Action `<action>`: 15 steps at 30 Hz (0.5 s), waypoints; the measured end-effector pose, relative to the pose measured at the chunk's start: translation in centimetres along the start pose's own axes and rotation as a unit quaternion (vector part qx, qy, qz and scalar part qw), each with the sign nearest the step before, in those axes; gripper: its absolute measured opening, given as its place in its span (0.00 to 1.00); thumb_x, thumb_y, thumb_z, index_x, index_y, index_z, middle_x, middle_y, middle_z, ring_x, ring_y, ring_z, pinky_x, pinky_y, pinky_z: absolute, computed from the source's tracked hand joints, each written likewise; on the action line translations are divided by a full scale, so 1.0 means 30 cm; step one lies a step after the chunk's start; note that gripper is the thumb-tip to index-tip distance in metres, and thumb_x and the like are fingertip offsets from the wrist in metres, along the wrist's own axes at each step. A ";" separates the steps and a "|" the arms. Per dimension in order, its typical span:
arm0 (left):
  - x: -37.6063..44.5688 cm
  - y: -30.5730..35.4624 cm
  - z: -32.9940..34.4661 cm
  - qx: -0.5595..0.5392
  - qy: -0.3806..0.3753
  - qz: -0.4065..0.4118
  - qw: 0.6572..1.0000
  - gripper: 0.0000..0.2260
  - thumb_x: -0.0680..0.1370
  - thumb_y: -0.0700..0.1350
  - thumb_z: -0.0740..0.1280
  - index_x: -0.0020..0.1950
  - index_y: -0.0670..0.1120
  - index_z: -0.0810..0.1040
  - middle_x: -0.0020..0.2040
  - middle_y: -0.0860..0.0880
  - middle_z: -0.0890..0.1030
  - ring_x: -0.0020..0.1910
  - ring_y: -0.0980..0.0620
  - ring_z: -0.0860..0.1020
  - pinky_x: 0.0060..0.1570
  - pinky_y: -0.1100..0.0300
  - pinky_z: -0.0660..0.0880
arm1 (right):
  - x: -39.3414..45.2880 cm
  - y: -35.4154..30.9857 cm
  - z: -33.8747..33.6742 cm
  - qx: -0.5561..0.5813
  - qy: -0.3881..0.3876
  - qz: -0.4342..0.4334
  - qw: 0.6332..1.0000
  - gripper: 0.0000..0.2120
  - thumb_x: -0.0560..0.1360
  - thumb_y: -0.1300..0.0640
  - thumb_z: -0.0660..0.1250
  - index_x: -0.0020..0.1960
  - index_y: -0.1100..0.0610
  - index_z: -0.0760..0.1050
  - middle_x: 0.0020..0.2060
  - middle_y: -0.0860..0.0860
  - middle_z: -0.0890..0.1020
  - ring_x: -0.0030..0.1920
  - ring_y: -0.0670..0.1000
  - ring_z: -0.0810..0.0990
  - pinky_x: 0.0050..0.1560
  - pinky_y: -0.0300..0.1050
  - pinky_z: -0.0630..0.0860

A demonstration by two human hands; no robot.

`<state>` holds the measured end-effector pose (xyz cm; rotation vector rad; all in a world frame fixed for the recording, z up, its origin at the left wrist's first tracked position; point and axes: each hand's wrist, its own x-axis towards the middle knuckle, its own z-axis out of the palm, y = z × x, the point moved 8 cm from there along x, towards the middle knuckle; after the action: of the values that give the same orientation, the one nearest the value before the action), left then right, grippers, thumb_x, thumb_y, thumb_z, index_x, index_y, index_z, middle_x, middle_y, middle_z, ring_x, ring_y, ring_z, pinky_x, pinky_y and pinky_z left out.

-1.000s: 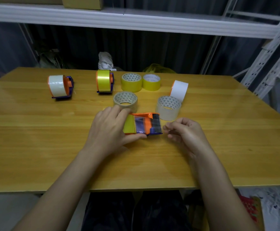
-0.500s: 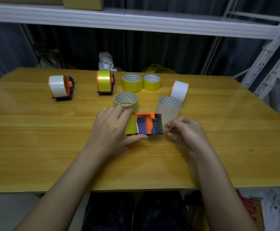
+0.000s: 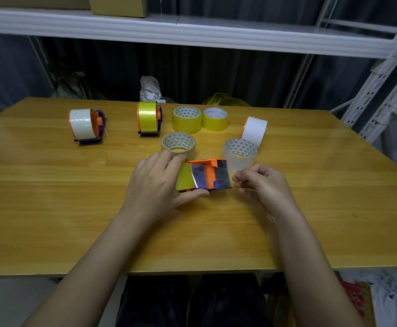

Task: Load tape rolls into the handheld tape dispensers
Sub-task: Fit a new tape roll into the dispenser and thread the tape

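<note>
In the head view, the left hand [image 3: 156, 185] grips the orange-and-purple plastic handheld tape dispenser [image 3: 205, 177], fingers curled over its yellow tape roll [image 3: 184, 178] and thumb pressed along its near edge. The right hand [image 3: 261, 185] hangs just to the right of the dispenser's cutter end, fingertips drawn together as if pinching the free end of the clear film; whether tape actually sits between them is too faint to tell.

The dispenser lies on the wooden table [image 3: 51, 208], and every other thing sits relative to it. Just behind it stand a beige tape roll [image 3: 178, 143] and, to the right, a clear tape roll [image 3: 240, 152], both flat on their sides. Farther back and right a white tape roll [image 3: 255, 129] stands on edge. Two yellow tape rolls [image 3: 187, 119] sit well behind it. Far back to the left rest a loaded dispenser with yellow tape [image 3: 149, 120] and a loaded dispenser with white tape [image 3: 86, 125].

The dispenser looks light and stiff, so a firm hold on the roll and frame should keep it from skidding. The tape tail is likely thin, sticky and prone to folding on itself; it is best held by its very edge and kept taut. The cutter blade is probably sharp, so fingers belong clear of it.
</note>
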<state>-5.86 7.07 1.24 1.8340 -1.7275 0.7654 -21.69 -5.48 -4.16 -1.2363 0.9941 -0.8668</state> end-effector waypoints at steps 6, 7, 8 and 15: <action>0.004 0.004 0.005 0.009 0.010 -0.005 1.000 0.34 0.70 0.71 0.60 0.53 0.41 0.78 0.41 0.44 0.76 0.38 0.45 0.75 0.34 0.51 0.73 | -0.015 0.024 0.010 0.024 -0.005 0.041 0.999 0.09 0.72 0.67 0.68 0.37 0.58 0.71 0.31 0.54 0.82 0.31 0.46 0.79 0.30 0.35 0.78; 0.003 0.006 0.004 0.011 0.013 -0.001 1.000 0.33 0.70 0.71 0.60 0.53 0.40 0.78 0.40 0.44 0.76 0.38 0.44 0.75 0.34 0.51 0.73 | -0.016 0.024 0.010 0.026 -0.005 0.043 0.999 0.09 0.72 0.67 0.68 0.37 0.58 0.71 0.31 0.54 0.81 0.30 0.45 0.79 0.30 0.35 0.78; 0.003 0.008 0.003 0.012 0.015 0.003 1.000 0.33 0.71 0.70 0.60 0.52 0.40 0.78 0.40 0.44 0.76 0.38 0.44 0.75 0.34 0.51 0.73 | -0.017 0.024 0.012 0.028 -0.006 0.044 0.999 0.09 0.72 0.67 0.67 0.37 0.57 0.70 0.31 0.54 0.81 0.30 0.45 0.78 0.30 0.35 0.78; 0.003 0.017 0.000 0.014 0.021 0.020 0.999 0.33 0.71 0.70 0.59 0.52 0.40 0.79 0.39 0.44 0.76 0.36 0.45 0.74 0.32 0.53 0.71 | -0.007 0.018 0.013 0.039 0.003 0.038 0.999 0.10 0.73 0.68 0.66 0.36 0.58 0.70 0.28 0.52 0.81 0.28 0.44 0.78 0.29 0.35 0.77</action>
<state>-6.35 6.98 1.31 1.7949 -1.7395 0.8416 -21.41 -5.07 -4.65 -1.1237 0.9969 -0.8420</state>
